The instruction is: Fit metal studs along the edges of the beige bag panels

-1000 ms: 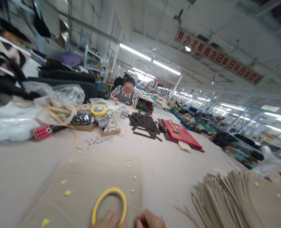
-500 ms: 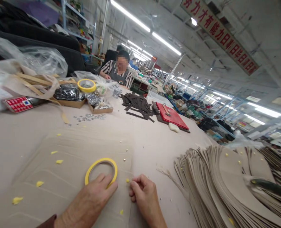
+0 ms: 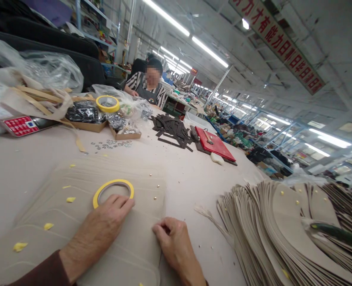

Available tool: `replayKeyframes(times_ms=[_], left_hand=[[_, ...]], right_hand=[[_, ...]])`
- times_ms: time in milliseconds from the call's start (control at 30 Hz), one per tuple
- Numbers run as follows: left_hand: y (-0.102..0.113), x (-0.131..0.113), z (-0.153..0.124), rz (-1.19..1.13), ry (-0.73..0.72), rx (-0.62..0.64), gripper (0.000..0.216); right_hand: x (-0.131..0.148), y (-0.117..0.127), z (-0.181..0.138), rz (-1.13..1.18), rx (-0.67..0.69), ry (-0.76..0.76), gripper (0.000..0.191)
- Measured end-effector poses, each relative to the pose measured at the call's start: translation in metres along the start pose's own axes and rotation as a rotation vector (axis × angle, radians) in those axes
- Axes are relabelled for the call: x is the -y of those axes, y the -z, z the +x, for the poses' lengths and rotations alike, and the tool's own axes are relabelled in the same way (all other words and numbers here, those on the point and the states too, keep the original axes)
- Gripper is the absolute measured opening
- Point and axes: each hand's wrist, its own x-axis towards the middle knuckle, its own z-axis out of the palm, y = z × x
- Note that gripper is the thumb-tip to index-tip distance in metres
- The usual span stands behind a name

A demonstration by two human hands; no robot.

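Yellow tape is being touched: a flat roll of yellow tape [image 3: 113, 192] is lying on a beige stitched panel [image 3: 83, 222] on the tabletop [image 3: 190, 174], and the left hand [image 3: 104, 222] is resting just behind it. The fingers [image 3: 120, 202] of that hand are being held loose and a little spread, with the tips touching the near rim of the roll. Nothing is being gripped by them. The right hand [image 3: 171, 238] is being held at the right edge of the panel with its fingers curled in. It cannot be told whether something small is being pinched there.

Small yellow bits [image 3: 47, 226] are stuck here and there on the panel, and little round studs [image 3: 157, 185] are showing near its far edge.

To do this step well, the roll should probably be kept flat and steady under the fingertips, so that it is not sliding away over the smooth panel. The panel should likely be held still by the other hand, so that its edge is not lifting.

A big fanned stack of beige pieces [image 3: 283, 230] is lying to the right, well apart from the hands. Farther off, a second tape roll [image 3: 107, 104], dark strips [image 3: 171, 129] and a red board [image 3: 214, 145] are lying, and another person in a striped top [image 3: 147, 85] is sitting at the far end.
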Motion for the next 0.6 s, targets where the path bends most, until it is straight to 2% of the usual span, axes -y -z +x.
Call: replayKeyframes(times_ms=[67,100,133,200,300,433,600], left_hand=[[0.002,-0.001,0.000,-0.034,-0.015,-0.018,0.037],[0.003,-0.002,-0.001,-0.072,-0.038,-0.039,0.037],[0.004,-0.003,-0.001,-0.121,-0.067,-0.066,0.035],[0.007,-0.006,-0.004,-0.242,-0.128,-0.114,0.031],[0.009,-0.013,-0.007,-0.397,-0.191,-0.139,0.026],[0.007,-0.019,-0.012,-0.404,-0.226,-0.083,0.037],[0.002,-0.022,-0.015,-0.344,-0.241,-0.148,0.034]], right_hand=[[0.002,0.006,-0.006,0.006,0.141,-0.039,0.018],[0.003,0.008,-0.008,0.010,0.171,-0.037,0.017],[0.003,0.010,-0.009,0.030,0.153,-0.017,0.017],[0.004,0.010,-0.009,0.125,0.025,0.056,0.017],[0.009,0.007,-0.006,0.246,-0.143,0.268,0.016],[0.020,0.000,-0.004,0.188,-0.159,0.619,0.019],[0.018,-0.010,-0.002,0.077,-0.186,0.764,0.021]])
